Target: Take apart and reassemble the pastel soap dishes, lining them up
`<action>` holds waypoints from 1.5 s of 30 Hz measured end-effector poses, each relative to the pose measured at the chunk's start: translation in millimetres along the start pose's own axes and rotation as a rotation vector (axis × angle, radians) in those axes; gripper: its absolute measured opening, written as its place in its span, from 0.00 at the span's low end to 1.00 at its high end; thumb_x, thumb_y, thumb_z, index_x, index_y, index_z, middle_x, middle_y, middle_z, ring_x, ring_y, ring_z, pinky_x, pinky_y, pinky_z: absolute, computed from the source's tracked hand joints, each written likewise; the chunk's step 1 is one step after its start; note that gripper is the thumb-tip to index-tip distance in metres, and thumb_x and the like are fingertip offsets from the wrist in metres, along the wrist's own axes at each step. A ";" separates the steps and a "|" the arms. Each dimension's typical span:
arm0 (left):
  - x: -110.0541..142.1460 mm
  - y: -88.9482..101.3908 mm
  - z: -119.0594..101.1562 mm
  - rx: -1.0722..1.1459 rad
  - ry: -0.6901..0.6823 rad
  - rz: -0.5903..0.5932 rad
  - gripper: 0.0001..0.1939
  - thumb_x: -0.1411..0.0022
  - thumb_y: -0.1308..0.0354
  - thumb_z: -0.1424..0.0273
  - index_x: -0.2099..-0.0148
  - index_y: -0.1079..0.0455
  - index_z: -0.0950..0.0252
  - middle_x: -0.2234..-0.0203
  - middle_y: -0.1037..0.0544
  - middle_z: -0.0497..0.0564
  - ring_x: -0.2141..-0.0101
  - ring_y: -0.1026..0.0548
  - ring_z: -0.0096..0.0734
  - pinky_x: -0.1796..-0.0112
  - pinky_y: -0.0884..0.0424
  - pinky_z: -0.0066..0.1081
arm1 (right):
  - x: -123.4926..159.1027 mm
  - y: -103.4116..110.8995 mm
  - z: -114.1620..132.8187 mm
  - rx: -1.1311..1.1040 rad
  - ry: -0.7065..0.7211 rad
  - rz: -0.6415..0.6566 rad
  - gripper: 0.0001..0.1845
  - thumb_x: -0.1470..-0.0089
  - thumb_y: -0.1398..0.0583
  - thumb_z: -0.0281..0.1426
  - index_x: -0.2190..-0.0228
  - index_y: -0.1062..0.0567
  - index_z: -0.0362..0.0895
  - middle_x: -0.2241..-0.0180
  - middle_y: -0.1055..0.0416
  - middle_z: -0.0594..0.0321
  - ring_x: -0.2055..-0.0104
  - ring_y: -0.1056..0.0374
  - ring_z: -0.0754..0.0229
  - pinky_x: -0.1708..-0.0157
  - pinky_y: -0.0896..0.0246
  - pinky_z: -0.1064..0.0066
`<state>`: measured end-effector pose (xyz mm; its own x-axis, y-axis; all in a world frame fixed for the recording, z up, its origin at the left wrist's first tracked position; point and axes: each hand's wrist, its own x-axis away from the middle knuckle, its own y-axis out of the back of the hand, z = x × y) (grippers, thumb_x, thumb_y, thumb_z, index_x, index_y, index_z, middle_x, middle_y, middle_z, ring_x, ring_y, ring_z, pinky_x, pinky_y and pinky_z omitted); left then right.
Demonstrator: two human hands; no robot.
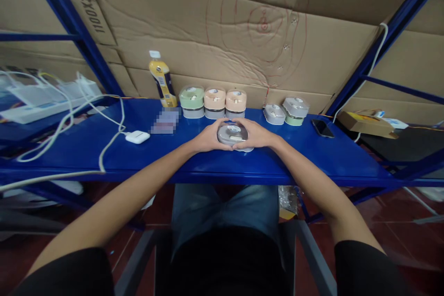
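Note:
A round grey container with a lid (232,133) rests on the blue shelf (208,157) in front of me. My left hand (207,138) wraps its left side and my right hand (255,134) wraps its right side, fingers curled around it. Behind it stand three similar containers in a row: green (192,101), pale pink (214,102) and peach (236,103). Further right sit a white container (274,114) and a green-bottomed one (295,110).
A yellow bottle (161,79) stands behind left. A white earbud case (138,137) with white cables (69,120) lies to the left, a dark phone (322,128) to the right, a flat cardboard box (367,123) beyond it. Cardboard sheets back the blue rack.

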<state>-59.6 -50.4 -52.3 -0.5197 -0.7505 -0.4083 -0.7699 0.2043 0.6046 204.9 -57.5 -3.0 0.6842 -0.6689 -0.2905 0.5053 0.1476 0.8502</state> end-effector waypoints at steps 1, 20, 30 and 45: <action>0.6 0.4 -1.6 -0.006 0.000 0.000 0.63 0.55 0.16 0.47 0.24 0.39 0.61 0.31 0.25 0.68 0.32 0.25 0.65 0.31 0.31 0.63 | 1.5 0.6 -1.1 -0.016 -0.006 -0.016 0.57 0.54 0.22 0.56 0.31 0.29 0.46 0.36 0.23 0.45 0.35 0.25 0.35 0.34 0.30 0.38; 6.7 24.5 -2.9 -0.271 0.049 -0.130 0.32 0.32 0.36 0.39 0.46 0.14 0.60 0.38 0.26 0.61 0.31 0.30 0.64 0.28 0.34 0.59 | 49.1 45.3 -63.2 -0.023 -0.400 -0.174 0.48 0.49 0.28 0.53 0.34 0.28 0.45 0.41 0.20 0.46 0.42 0.22 0.35 0.38 0.27 0.41; 2.8 38.6 28.6 -0.298 0.205 -0.141 0.38 0.47 0.31 0.33 0.54 0.16 0.62 0.45 0.25 0.61 0.40 0.23 0.62 0.32 0.30 0.58 | 52.6 41.4 -65.2 0.174 -0.446 -0.037 0.54 0.53 0.23 0.51 0.32 0.26 0.41 0.33 0.24 0.41 0.35 0.25 0.29 0.33 0.31 0.39; -2.0 0.5 -19.8 -0.180 -0.112 -0.010 0.39 0.44 0.22 0.47 0.37 0.24 0.61 0.38 0.20 0.61 0.35 0.23 0.61 0.31 0.31 0.58 | 41.6 39.0 -40.9 -0.108 -0.156 -0.320 0.51 0.50 0.26 0.55 0.31 0.25 0.47 0.30 0.26 0.47 0.35 0.24 0.37 0.38 0.24 0.45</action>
<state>-51.6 -61.3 -37.7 -0.5578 -0.6753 -0.4825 -0.7021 0.0739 0.7083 274.5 -49.8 0.2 0.3985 -0.7955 -0.4565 0.7387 -0.0166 0.6739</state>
